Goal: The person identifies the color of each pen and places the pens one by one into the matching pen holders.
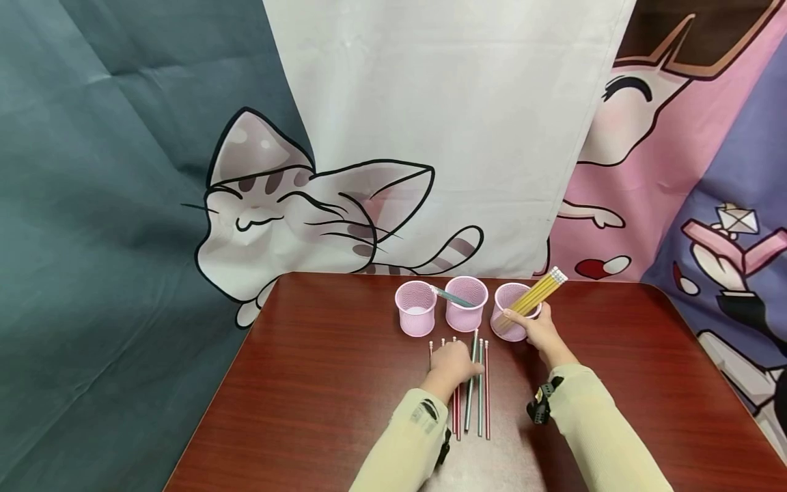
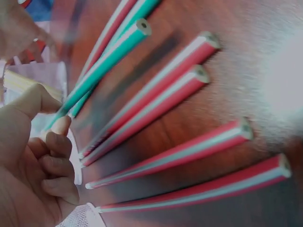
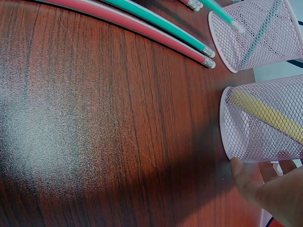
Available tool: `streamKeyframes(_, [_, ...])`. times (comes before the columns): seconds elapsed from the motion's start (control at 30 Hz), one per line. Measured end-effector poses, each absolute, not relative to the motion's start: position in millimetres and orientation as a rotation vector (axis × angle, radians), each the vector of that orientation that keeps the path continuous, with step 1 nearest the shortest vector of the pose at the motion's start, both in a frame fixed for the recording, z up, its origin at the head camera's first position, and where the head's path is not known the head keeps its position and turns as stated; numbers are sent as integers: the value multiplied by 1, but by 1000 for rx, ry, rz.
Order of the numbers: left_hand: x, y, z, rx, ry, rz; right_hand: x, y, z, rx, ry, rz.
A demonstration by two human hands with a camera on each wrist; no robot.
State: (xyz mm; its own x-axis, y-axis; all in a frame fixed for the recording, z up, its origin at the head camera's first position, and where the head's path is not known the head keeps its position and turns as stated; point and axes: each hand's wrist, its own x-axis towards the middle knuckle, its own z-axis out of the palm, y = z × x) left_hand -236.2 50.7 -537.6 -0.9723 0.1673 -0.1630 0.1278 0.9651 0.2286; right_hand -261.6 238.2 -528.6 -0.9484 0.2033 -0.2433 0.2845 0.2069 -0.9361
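In the left wrist view, my left hand (image 2: 33,161) pinches a green pencil (image 2: 106,68) between thumb and index finger, its unsharpened end lifted off the table. Red pencils (image 2: 165,163) and another green pencil lie beside it. My right hand (image 1: 544,335) holds the side of the right pink mesh pencil cup (image 1: 503,299), thumb on the near side. Several yellow pencils (image 1: 533,295) with white eraser tips lean out of that cup to the right. Part of the right hand's fingers is hidden behind the mesh in the right wrist view.
A middle pink mesh cup (image 1: 465,322) holds a green pencil (image 1: 452,297) leaning left. The left pink mesh cup (image 1: 417,324) stands next to it. All three stand near the back edge of the brown table (image 1: 320,383), before a printed cloth (image 1: 479,123).
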Motion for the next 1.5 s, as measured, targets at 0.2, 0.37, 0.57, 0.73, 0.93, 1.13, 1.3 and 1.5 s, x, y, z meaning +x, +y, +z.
streamKeyframes(0.2, [-241, 48, -523, 258, 2950, 511, -263, 240, -532, 467, 2398, -1896])
streamKeyframes(0.37, [-246, 44, -514, 280, 2990, 747, -263, 239, -531, 441, 2402, -1912])
streamKeyframes(0.57, [-253, 41, -498, 299, 3021, 925, -262, 235, -526, 469, 2382, -1903])
streamKeyframes(0.73, [-256, 40, -487, 297, 3036, 977, -262, 236, -526, 478, 2348, -1909])
streamKeyframes(0.93, [-258, 40, -482, 265, 3042, 993, -262, 235, -524, 481, 2345, -1921])
streamKeyframes(1.13, [-258, 38, -480, 287, 3041, 1062, -262, 236, -525, 451, 2365, -1977])
streamKeyframes(1.3, [-259, 37, -480, 292, 3038, 1104, -262, 237, -527, 401, 2376, -2032])
streamKeyframes(1.5, [-261, 37, -480, 291, 3063, 1203, -262, 237, -528, 399, 2401, -1991])
